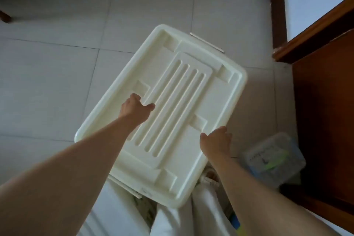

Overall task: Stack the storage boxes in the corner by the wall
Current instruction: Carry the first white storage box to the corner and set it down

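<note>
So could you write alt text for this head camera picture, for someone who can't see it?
Seen from above, a person's left hand and right hand grip the opposite long edges of a large white storage box with a ribbed lid, over a pale tiled floor. A smaller clear plastic box sits on the floor to the right, beside dark wooden furniture.

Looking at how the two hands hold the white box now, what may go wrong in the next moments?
1. The left hand lies on the lid of the white storage box and the right hand only hooks its edge, so the box may slip or tilt.
2. The small clear container sits on the floor near the wooden furniture; the box may knock it.
</note>
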`<action>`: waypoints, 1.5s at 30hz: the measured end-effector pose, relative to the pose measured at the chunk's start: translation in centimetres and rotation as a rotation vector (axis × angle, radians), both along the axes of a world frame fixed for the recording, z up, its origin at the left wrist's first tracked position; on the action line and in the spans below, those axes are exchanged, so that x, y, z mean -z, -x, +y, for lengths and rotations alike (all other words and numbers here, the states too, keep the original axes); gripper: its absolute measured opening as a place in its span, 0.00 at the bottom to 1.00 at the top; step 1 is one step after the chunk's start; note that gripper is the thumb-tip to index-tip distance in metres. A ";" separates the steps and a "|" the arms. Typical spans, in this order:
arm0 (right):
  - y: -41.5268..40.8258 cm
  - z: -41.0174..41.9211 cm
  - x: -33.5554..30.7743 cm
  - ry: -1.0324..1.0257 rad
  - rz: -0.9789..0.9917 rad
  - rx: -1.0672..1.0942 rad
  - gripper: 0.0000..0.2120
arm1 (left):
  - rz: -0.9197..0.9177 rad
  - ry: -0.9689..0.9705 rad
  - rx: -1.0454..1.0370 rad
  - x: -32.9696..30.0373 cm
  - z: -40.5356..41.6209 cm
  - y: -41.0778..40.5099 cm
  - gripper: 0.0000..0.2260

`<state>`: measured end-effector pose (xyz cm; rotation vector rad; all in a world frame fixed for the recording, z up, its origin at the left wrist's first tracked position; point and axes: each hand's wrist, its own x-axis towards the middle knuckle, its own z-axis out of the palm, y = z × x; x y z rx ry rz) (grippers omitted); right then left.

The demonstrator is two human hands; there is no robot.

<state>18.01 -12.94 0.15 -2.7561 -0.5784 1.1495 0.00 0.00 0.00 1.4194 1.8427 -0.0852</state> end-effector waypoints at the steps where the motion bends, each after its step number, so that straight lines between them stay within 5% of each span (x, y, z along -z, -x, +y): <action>1: 0.0 0.2 0.7 0.029 -0.015 0.006 0.26 | 0.018 -0.011 0.017 0.5 0.3 -0.1 0.29; 17: 0.3 0.5 10.8 0.167 -0.105 0.258 0.47 | 0.260 -0.201 0.118 9.1 5.0 2.6 0.34; 32: -0.7 -0.7 10.4 0.129 0.041 0.381 0.36 | 0.217 -0.125 0.352 8.7 -1.4 -0.8 0.36; 37: -1.1 -1.4 10.6 0.075 0.078 0.377 0.36 | 0.273 0.033 0.346 9.6 -3.5 -2.4 0.44; 45: -1.5 -1.9 11.1 -0.001 0.065 0.308 0.35 | 0.345 0.012 0.348 10.7 -4.5 -2.7 0.50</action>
